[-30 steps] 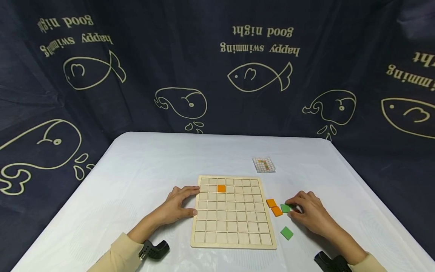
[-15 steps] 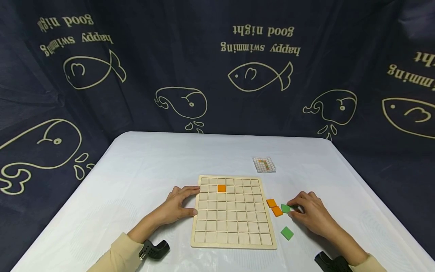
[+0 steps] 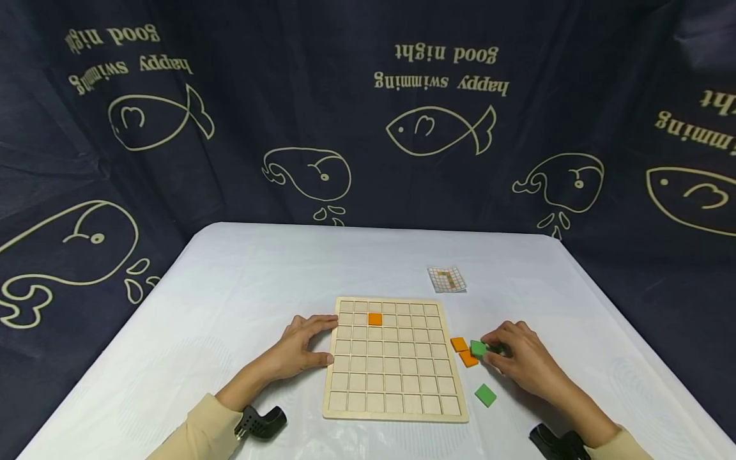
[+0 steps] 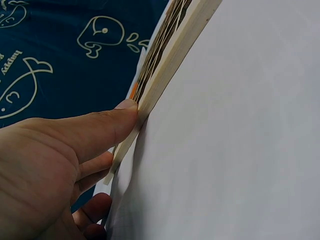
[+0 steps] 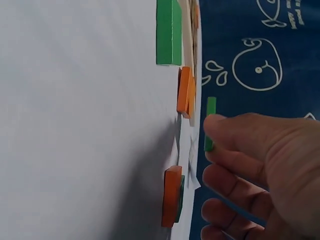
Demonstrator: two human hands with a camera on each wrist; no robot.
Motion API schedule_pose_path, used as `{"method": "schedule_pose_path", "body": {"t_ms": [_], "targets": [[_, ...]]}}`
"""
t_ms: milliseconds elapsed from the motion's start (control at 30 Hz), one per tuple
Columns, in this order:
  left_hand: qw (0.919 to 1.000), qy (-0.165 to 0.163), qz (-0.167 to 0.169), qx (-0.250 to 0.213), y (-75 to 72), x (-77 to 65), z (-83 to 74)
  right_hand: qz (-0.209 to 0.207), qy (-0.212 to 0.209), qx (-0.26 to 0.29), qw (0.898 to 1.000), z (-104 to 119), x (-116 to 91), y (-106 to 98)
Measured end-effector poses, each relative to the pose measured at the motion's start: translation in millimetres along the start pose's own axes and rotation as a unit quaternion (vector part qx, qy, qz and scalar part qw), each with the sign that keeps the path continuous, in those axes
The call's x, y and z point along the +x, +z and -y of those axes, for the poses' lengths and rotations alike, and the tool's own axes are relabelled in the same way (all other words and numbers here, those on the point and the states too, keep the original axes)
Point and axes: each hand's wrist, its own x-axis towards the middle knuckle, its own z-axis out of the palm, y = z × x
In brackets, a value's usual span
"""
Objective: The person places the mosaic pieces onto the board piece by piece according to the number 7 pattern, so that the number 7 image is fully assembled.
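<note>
My left hand (image 3: 301,348) rests against the left edge of a wooden grid board (image 3: 329,383), fingertips and thumb touching it at separate spots. In the left wrist view the thumb (image 4: 112,122) lies along the board's side. A single orange tile (image 3: 375,319) sits in a square of the second row. To the right of the board, my right hand (image 3: 520,354) pinches a green square tile (image 5: 210,107) between thumb and finger, raised off the table. Two loose orange tiles (image 3: 459,344) lie just left of it. Another green tile (image 3: 485,395) lies nearer me.
A small printed card (image 3: 446,280) with a coloured grid pattern lies beyond the board. Beside my right hand, the right wrist view shows another orange tile (image 5: 172,197) with a green one behind it. A dark curtain (image 3: 368,160) hangs past the table (image 3: 287,262).
The green tile has been lifted and carried slightly left, toward the loose orange tiles, by my right hand. My left hand and the board have stayed still.
</note>
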Motion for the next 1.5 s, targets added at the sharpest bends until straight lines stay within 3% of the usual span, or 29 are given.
{"method": "schedule_pose_path", "body": {"t_ms": [1200,1500], "targets": [[0.9998,0.017,-0.005,-0.004,-0.6,0.6,0.7,-0.020,-0.084,0.058,0.995,41.0,42.0,10.9],[0.9999,0.013,-0.006,-0.005,0.1,0.7,1.1,-0.007,-0.089,0.065,0.994,55.2,53.4,14.2]]}}
